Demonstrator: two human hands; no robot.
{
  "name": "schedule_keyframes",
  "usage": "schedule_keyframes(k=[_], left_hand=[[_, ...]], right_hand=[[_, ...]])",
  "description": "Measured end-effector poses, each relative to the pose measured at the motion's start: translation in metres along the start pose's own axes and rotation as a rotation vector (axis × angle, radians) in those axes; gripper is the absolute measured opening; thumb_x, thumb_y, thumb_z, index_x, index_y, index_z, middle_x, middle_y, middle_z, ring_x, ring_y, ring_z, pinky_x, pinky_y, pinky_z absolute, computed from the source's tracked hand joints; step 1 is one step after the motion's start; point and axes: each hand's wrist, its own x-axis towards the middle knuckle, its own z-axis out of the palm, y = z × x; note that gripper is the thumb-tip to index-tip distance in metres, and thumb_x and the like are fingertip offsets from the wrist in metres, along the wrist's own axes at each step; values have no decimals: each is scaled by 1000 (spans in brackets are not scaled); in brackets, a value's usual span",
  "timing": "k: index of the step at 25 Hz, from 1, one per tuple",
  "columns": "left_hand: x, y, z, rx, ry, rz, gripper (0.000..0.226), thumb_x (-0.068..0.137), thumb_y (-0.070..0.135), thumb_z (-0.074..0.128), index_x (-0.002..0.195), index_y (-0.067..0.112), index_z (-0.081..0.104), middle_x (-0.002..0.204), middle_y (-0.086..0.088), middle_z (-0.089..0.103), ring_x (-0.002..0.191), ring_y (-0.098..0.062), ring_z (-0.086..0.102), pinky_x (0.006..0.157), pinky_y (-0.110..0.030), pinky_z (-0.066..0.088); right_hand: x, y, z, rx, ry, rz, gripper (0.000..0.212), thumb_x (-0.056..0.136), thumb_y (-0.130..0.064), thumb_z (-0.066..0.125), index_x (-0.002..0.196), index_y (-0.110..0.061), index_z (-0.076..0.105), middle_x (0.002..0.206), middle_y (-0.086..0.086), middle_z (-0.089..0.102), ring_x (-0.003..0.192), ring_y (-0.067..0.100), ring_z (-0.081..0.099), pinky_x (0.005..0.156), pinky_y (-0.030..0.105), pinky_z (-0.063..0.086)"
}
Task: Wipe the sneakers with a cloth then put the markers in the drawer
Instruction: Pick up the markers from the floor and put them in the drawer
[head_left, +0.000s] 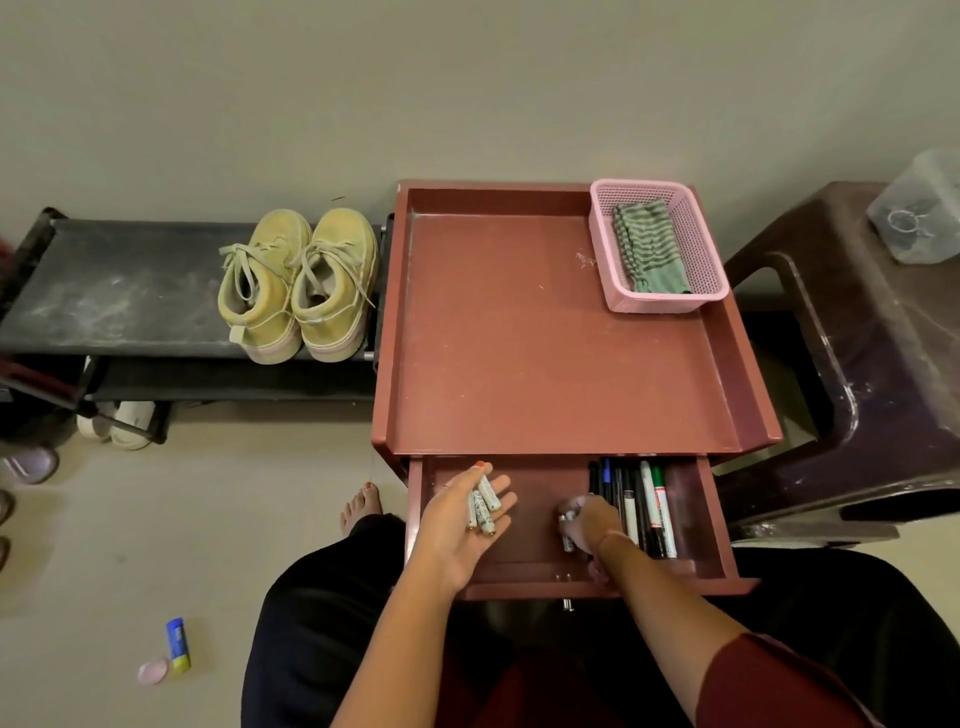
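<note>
A pair of yellow sneakers (296, 283) stands on a black shoe rack (104, 291). The green striped cloth (647, 247) lies in a pink basket (657, 244) on the red-brown table (519, 332). Below the tabletop, the drawer (519, 540) is pulled out. Several markers (641, 506) lie side by side at its right end. My left hand (462, 525) is palm up over the drawer's left half, with a few white batteries (483, 506) lying on its straight fingers. My right hand (589, 522) reaches into the drawer beside the markers and grips small silvery cylinders (567, 530).
A dark plastic stool (857, 374) with a clear container (919, 208) stands right of the table. A blue-yellow glue stick (178, 644) and a pink lid (153, 670) lie on the floor at left. Pale slippers (122, 423) sit under the rack. My bare foot (361, 506) is by the drawer.
</note>
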Motion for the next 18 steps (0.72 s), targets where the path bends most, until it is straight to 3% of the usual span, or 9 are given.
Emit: schedule_keyframes(k=[5,13,18], left_hand=[[4,1,0,-14,6,3,24,97,23,55,117,11,62,111,-12,69,101,-26,67,86,-37,51],[6,2,-3,-20,27,28,23,96,22,57,115,12,63,112,-12,69,103,-26,67,87,-37,51],[5,2,-4,-9,20,32,23,96,22,57,116,12,62,112,-12,69,104,-26,66,90,-37,51]], right_hand=[[8,0,10,-97,-1,20,26,91,-11,51,113,-5,63,116,12,65,107,27,60,78,20,42],[10,4,12,-193,24,2,16,87,-15,57,101,-10,63,108,12,66,98,29,62,79,28,49],[10,8,6,-272,41,12,20,87,-19,60,106,-15,62,105,7,66,96,25,63,80,29,52]])
